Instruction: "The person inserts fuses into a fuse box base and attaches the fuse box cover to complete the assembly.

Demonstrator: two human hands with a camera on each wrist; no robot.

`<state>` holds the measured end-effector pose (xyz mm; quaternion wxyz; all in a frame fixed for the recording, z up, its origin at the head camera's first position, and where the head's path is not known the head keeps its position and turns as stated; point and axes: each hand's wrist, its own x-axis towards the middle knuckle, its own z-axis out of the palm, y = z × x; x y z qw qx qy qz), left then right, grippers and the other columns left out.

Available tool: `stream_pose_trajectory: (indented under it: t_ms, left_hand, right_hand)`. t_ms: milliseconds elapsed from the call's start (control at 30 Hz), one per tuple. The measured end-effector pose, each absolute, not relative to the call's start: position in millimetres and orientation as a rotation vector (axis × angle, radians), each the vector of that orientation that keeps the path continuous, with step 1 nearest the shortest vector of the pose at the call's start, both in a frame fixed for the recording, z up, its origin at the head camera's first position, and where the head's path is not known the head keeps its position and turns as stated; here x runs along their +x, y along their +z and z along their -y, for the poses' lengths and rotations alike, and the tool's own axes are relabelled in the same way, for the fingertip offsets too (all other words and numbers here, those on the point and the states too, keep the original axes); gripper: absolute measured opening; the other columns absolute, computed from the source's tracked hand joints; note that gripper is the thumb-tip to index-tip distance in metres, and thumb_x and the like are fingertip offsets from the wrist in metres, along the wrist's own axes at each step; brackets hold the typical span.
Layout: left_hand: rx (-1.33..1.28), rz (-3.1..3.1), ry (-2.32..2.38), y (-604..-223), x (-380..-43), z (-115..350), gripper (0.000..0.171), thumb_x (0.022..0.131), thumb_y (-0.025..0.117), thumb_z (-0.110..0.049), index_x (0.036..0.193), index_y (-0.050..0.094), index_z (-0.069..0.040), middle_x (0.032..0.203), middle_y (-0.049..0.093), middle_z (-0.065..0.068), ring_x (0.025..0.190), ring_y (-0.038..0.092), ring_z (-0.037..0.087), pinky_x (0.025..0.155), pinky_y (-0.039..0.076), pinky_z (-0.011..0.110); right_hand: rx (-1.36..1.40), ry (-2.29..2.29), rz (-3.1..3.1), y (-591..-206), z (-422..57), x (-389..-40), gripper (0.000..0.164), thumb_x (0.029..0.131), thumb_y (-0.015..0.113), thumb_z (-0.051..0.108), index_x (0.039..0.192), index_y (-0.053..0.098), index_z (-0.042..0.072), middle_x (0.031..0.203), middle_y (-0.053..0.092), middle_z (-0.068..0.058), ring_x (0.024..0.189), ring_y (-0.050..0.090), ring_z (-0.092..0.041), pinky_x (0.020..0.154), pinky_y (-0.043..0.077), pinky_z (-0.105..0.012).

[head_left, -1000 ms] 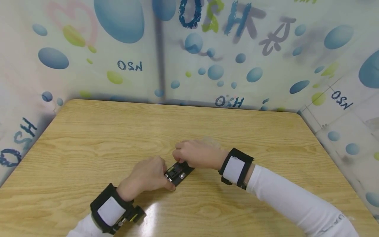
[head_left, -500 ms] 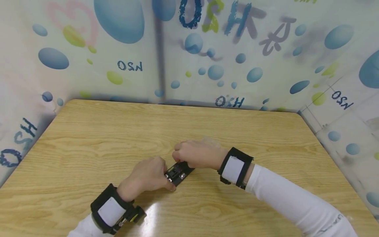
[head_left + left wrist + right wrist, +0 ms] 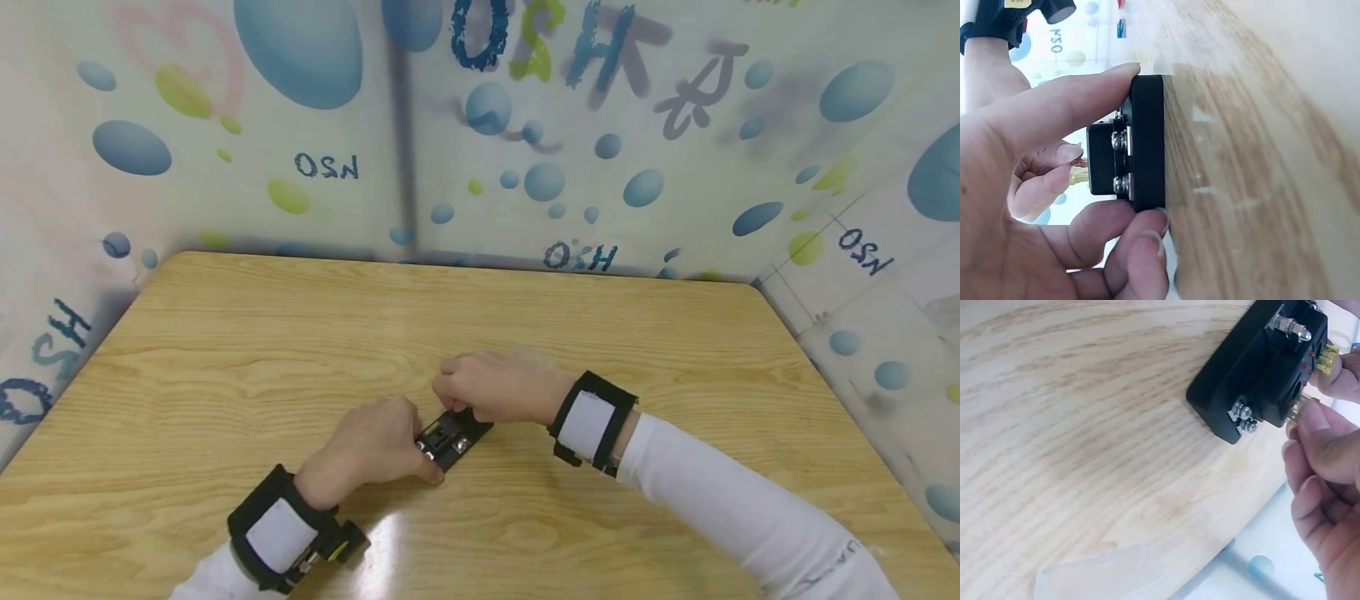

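A black fuse block [image 3: 448,442] with metal terminal screws lies on the table. My left hand [image 3: 375,442] grips it by its near end, thumb on one side and fingers on the other, as the left wrist view confirms. Over the far end, my right hand [image 3: 498,390] pinches a small translucent tan blade fuse [image 3: 1293,414] at the block's top face. How deep this fuse sits in its slot is hidden by the fingertips. A yellow blade fuse [image 3: 1327,359] stands in the block nearby, with small red dots beside it.
A clear plastic piece [image 3: 1104,575], perhaps a bag or tray, lies on the wooden table [image 3: 315,333] behind my right wrist. A patterned wall covering [image 3: 337,208] rises at the table's back edge and sides.
My right hand has shifted very slightly left at the block. The left hand and the fuse block hold the same place.
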<state>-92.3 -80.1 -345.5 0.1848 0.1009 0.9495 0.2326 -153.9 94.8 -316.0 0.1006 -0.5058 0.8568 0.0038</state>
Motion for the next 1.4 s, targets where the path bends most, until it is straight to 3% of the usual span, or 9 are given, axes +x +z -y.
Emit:
stream_pose_trajectory:
  t_ms: [500, 667, 833, 1167, 1400]
  left_hand:
    - [0.309, -2.679, 0.669, -345.1, -92.8, 79.4, 0.041, 0.056, 0.09, -0.038, 0.057, 0.055, -0.016, 0.056, 0.055, -0.004, 0.052, 0.043, 0.011, 0.048, 0.031, 0.025]
    - [0.283, -2.675, 0.657, -346.4, -93.4, 81.8, 0.041, 0.055, 0.09, -0.039, 0.056, 0.056, -0.016, 0.056, 0.054, -0.004, 0.052, 0.042, 0.012, 0.048, 0.029, 0.025]
    - [0.271, -2.67, 0.662, -347.2, -94.6, 81.9, 0.041, 0.056, 0.09, -0.04, 0.056, 0.056, -0.016, 0.055, 0.052, -0.005, 0.051, 0.041, 0.011, 0.048, 0.028, 0.025]
    - [0.301, -2.676, 0.659, -347.1, -93.8, 80.9, 0.042, 0.056, 0.089, -0.04, 0.053, 0.053, -0.017, 0.052, 0.051, -0.006, 0.049, 0.039, 0.011, 0.047, 0.028, 0.025]
    - [0.31, -2.679, 0.655, -347.7, -93.3, 79.9, 0.044, 0.056, 0.089, -0.04, 0.052, 0.052, -0.017, 0.051, 0.05, -0.006, 0.048, 0.038, 0.01, 0.046, 0.028, 0.025]
  right_hand:
    - [-1.461, -0.059, -2.552, -323.6, -99.0, -154.3, 0.024, 0.08, 0.071, -0.005, 0.092, 0.064, 0.014, 0.093, 0.06, 0.002, 0.084, 0.057, -0.008, 0.079, 0.052, -0.023]
    - [-1.475, 0.06, -2.571, -325.1, -94.5, -151.7, 0.019, 0.083, 0.071, 0.001, 0.093, 0.064, 0.016, 0.093, 0.059, 0.003, 0.084, 0.055, -0.008, 0.078, 0.051, -0.022]
    - [-1.551, 0.158, -2.604, -327.1, -94.4, -149.5, 0.014, 0.087, 0.07, 0.006, 0.097, 0.065, 0.014, 0.094, 0.06, 0.003, 0.085, 0.057, -0.008, 0.078, 0.052, -0.022]
    - [-1.674, 0.334, -2.649, -327.8, -97.3, -142.2, 0.019, 0.088, 0.07, 0.009, 0.106, 0.065, 0.011, 0.1, 0.061, 0.001, 0.096, 0.063, -0.01, 0.085, 0.054, -0.022]
    - [-1.893, 0.537, -2.67, -335.4, -99.9, -138.7, 0.014, 0.089, 0.068, 0.012, 0.103, 0.065, 0.012, 0.099, 0.061, 0.002, 0.094, 0.063, -0.01, 0.086, 0.053, -0.023]
